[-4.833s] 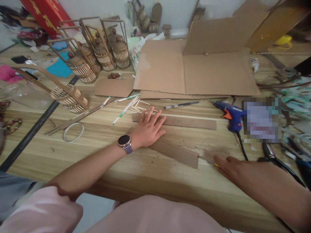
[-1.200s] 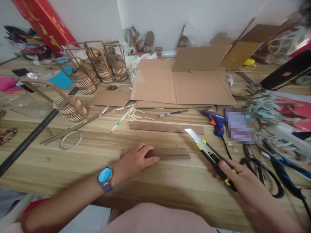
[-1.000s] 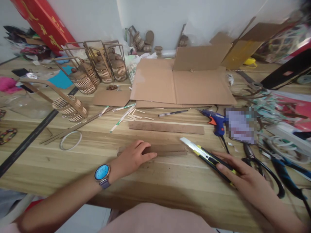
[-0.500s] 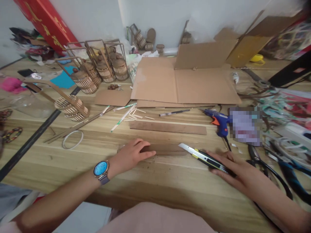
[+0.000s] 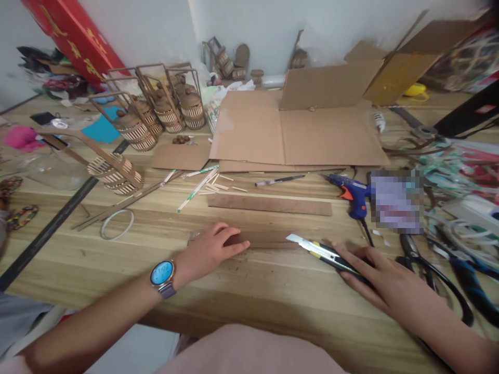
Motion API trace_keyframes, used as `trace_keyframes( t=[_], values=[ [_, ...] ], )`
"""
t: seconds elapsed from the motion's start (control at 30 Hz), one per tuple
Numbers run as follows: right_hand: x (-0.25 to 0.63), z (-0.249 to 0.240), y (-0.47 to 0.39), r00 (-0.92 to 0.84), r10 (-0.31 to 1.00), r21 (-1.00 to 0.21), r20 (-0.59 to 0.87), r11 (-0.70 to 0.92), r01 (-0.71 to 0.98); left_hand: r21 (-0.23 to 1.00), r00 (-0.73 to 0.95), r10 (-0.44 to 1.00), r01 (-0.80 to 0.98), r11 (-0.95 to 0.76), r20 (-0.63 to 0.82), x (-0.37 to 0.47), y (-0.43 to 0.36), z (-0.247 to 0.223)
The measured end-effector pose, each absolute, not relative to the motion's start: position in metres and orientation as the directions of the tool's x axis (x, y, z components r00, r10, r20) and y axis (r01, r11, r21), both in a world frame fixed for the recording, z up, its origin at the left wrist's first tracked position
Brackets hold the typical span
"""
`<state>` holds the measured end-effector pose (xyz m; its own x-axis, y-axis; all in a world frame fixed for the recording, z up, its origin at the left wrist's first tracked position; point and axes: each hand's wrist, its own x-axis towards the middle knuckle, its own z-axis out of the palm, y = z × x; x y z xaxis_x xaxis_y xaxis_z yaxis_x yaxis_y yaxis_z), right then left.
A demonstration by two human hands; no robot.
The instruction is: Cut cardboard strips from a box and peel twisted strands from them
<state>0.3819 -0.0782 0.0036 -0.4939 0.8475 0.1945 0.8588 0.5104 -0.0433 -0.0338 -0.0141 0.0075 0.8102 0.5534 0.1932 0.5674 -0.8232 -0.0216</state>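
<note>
My left hand (image 5: 213,246), a watch on its wrist, lies with fingers spread on a narrow brown cardboard strip (image 5: 267,239) on the wooden table. Part of the strip is hidden under that hand. A utility knife (image 5: 325,253) with its blade out is gripped in my right hand (image 5: 384,278), fingers wrapped round the handle. Its blade tip points left, over the right part of the strip. Just beyond lies a second cardboard strip (image 5: 268,204), parallel to the first.
Behind are cut sticks (image 5: 214,184), a pen (image 5: 279,180) and a large cardboard sheet (image 5: 249,130). A blue glue gun (image 5: 356,195), scissors (image 5: 413,254) and pliers (image 5: 463,275) lie right. Small lidded baskets (image 5: 136,130) with tall handles and a white ring (image 5: 117,224) stand or lie left.
My right hand and the utility knife have shifted very slightly, the knife now lying a little flatter to the view. My left hand stays in place on the strip.
</note>
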Motion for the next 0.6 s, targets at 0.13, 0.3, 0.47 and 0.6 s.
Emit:
trace_keyframes(
  t=[0.13,0.3,0.47,0.6],
  values=[
    [0.378,0.007,-0.086,-0.485,0.857,-0.074,0.175,0.502,0.862,-0.064,0.814,0.548,0.568,-0.821,0.195,-0.032,-0.015,0.009],
    [0.375,0.007,-0.091,-0.443,0.886,-0.028,0.134,0.45,0.892,-0.098,0.819,0.536,0.562,-0.821,0.207,-0.029,-0.019,0.011],
    [0.372,0.006,-0.078,-0.449,0.872,0.109,0.194,0.436,0.893,-0.1,0.822,0.541,0.562,-0.821,0.179,-0.017,-0.036,0.014],
    [0.37,0.003,-0.068,-0.469,0.865,0.139,0.176,0.45,0.882,-0.1,0.839,0.534,0.543,-0.834,0.103,-0.006,-0.038,0.015]
  ],
)
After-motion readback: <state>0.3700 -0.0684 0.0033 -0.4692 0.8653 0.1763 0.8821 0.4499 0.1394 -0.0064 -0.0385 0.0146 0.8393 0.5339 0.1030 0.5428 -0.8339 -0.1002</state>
